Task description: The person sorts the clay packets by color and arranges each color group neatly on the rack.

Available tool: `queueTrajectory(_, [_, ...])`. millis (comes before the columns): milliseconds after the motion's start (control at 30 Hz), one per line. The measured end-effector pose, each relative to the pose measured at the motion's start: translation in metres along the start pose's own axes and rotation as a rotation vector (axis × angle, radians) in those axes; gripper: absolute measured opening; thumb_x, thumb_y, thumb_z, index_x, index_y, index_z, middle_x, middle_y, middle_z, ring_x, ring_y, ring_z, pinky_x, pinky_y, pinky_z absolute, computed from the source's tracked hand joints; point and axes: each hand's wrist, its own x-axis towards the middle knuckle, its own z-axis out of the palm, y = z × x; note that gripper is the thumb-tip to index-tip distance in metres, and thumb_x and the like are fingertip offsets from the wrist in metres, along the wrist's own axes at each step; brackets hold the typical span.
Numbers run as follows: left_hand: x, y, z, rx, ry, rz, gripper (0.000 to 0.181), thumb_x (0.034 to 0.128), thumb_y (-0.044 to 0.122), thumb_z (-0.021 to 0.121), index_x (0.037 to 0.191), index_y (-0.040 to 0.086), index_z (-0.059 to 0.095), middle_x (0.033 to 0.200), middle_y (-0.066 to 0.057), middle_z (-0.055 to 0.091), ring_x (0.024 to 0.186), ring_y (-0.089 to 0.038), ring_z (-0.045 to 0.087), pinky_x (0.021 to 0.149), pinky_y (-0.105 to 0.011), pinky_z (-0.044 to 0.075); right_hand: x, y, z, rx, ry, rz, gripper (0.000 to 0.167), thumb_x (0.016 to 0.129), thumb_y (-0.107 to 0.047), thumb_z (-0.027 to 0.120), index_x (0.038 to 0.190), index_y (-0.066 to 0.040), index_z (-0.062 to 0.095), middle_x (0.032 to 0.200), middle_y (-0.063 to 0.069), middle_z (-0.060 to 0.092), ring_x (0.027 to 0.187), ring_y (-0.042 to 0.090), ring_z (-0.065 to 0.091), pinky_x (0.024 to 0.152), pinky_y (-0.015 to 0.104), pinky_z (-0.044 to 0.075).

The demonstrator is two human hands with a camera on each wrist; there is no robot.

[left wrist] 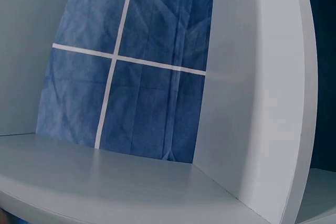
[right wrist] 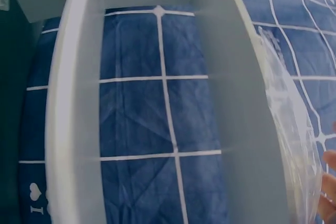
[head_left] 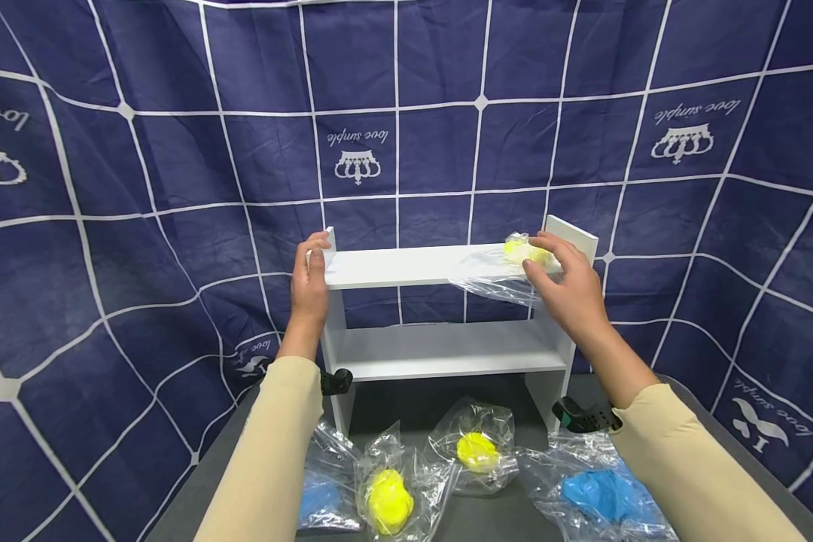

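Observation:
A white two-tier shelf rack (head_left: 447, 350) stands on the dark table. My left hand (head_left: 308, 290) grips the upper left end of its side panel, with the thumb on the near side. On the right of the top board lies a clear plastic bag (head_left: 491, 286) with a yellow lump (head_left: 517, 250) in it. My right hand (head_left: 572, 290) holds this bag around the lump, thumb in front and fingers behind. In the right wrist view, the bag's plastic (right wrist: 286, 114) hangs over the board's edge beside my fingertips (right wrist: 328, 184).
Before the rack lie two bags with yellow lumps (head_left: 389, 500) (head_left: 477, 452), a bag with a blue lump (head_left: 599, 493) at right and another blue one (head_left: 318, 497) at left. A navy grid-patterned cloth (head_left: 440, 150) hangs behind and around the table (head_left: 501, 519).

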Motion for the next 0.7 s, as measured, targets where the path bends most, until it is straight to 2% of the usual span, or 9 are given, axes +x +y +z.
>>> queueTrajectory(200, [0.000, 0.004, 0.001, -0.003, 0.005, -0.019, 0.027, 0.1063, 0.008, 0.032, 0.114, -0.010, 0.050, 0.145, -0.020, 0.051, 0.144, -0.031, 0.041, 0.120, -0.036, 0.025, -0.020, 0.002, 0.006, 0.048, 0.065, -0.082, 0.039, 0.094, -0.019, 0.064, 0.133, -0.013, 0.063, 0.146, 0.006, 0.057, 0.141, 0.030, 0.044, 0.113, 0.054, 0.035])
queueTrajectory(367, [-0.005, 0.028, 0.001, -0.010, -0.008, -0.025, 0.027, 0.1051, 0.005, 0.032, 0.114, -0.015, 0.048, 0.144, -0.027, 0.048, 0.144, -0.037, 0.039, 0.120, -0.039, 0.025, -0.041, 0.000, 0.008, 0.113, 0.116, -0.123, 0.042, 0.091, -0.010, 0.068, 0.132, -0.017, 0.064, 0.140, 0.002, 0.062, 0.133, 0.013, 0.049, 0.108, 0.025, 0.035])
queueTrajectory(433, [-0.008, 0.037, 0.000, -0.009, -0.013, -0.026, 0.027, 0.1052, 0.006, 0.032, 0.114, -0.015, 0.047, 0.144, -0.029, 0.048, 0.144, -0.039, 0.038, 0.120, -0.040, 0.026, -0.050, -0.003, 0.010, 0.148, 0.123, -0.148, 0.042, 0.090, -0.007, 0.069, 0.130, -0.018, 0.065, 0.139, 0.001, 0.062, 0.130, 0.007, 0.049, 0.105, 0.017, 0.033])
queueTrajectory(600, [-0.008, 0.043, 0.000, -0.013, -0.014, -0.024, 0.027, 0.1055, 0.005, 0.031, 0.114, -0.015, 0.047, 0.143, -0.029, 0.047, 0.144, -0.039, 0.038, 0.121, -0.041, 0.025, -0.071, -0.010, 0.015, 0.218, 0.110, -0.271, 0.043, 0.087, 0.001, 0.067, 0.128, -0.011, 0.066, 0.140, 0.008, 0.061, 0.134, 0.009, 0.048, 0.109, 0.018, 0.032])
queueTrajectory(700, [-0.009, 0.042, 0.000, -0.018, -0.016, -0.027, 0.026, 0.1052, 0.004, 0.031, 0.113, -0.015, 0.047, 0.143, -0.029, 0.048, 0.144, -0.038, 0.038, 0.121, -0.040, 0.025, -0.084, -0.009, 0.019, 0.215, 0.083, -0.306, 0.046, 0.085, 0.003, 0.068, 0.129, -0.010, 0.065, 0.140, 0.010, 0.061, 0.136, 0.012, 0.047, 0.111, 0.019, 0.031])
